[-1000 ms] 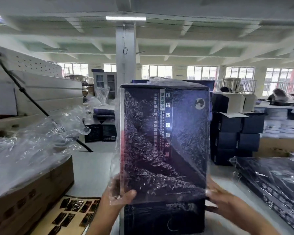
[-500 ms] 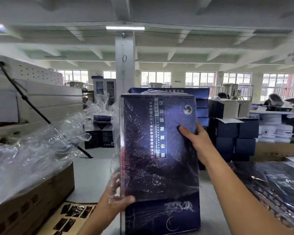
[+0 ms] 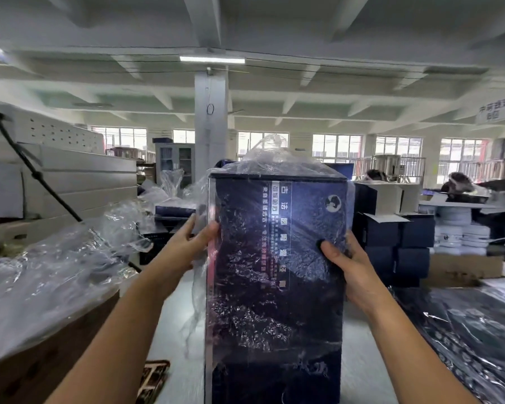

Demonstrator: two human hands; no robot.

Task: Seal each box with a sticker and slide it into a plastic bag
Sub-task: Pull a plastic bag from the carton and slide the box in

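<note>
A tall dark blue box [image 3: 274, 287] with white vertical lettering stands upright in front of me, wrapped in a clear plastic bag [image 3: 274, 158] whose loose end bunches above the box top. My left hand [image 3: 187, 243] grips the box's left edge near the top, thumb on the front. My right hand [image 3: 347, 263] grips the right edge at about the same height, thumb pressed on the front face. The box's bottom is out of frame.
A heap of clear plastic bags [image 3: 47, 272] lies on a brown carton [image 3: 41, 360] at left. A sticker sheet [image 3: 152, 377] lies by the carton. Stacked dark boxes [image 3: 397, 234] stand behind right. Bagged boxes [image 3: 473, 330] lie at right.
My left hand has climbed from the box's lower left edge to near its top. My right hand slid down slightly on the right edge. The bag's loose end now puffs above the box.
</note>
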